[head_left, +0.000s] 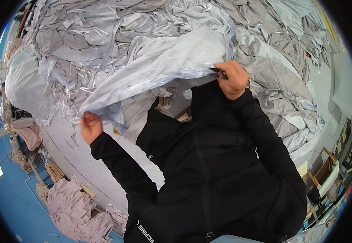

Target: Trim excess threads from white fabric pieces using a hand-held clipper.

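I hold a pale silvery-blue piece of fabric stretched between both hands above a white table. My left hand pinches its lower left corner. My right hand grips the fabric's right edge together with a small dark tool, probably scissors or snips; only its tip shows. My black sleeves and jacket fill the lower middle of the view.
A large heap of grey and silver fabric pieces with loose strips covers the table behind. More pinkish-grey cloth is piled on the blue floor at lower left. Wooden chairs stand at the right.
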Demonstrator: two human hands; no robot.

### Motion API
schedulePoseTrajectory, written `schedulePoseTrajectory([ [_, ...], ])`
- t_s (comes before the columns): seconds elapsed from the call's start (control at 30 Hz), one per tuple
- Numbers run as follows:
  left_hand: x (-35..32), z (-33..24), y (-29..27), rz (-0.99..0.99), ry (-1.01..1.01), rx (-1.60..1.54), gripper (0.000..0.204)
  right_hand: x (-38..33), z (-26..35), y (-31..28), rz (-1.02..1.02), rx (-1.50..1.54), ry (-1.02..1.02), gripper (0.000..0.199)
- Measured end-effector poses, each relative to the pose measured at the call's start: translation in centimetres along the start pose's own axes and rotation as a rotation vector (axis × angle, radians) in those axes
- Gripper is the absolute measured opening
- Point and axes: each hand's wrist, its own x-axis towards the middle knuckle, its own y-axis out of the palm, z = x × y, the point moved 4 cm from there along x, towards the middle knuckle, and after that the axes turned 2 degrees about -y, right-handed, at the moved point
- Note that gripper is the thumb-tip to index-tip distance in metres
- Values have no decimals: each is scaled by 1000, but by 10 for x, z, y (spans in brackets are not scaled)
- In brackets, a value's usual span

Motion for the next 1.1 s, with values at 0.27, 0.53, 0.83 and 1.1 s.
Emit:
schedulePoseTrajectory([
  [0.27, -121, 254, 95, 254, -797, 314, 34, -21, -8, 9, 88, 11, 43, 38],
  [0.53, -126, 363, 114, 34, -1042, 278, 26, -22, -2, 4, 73, 121, 102, 38],
  [0.83, -135, 371, 117, -87, -920, 210, 13, -25, -9, -1, -13, 21, 64, 36],
  [1.1, -124, 379, 114, -18, -1051, 3, 13, -27, -12, -3, 5, 3, 51, 34],
])
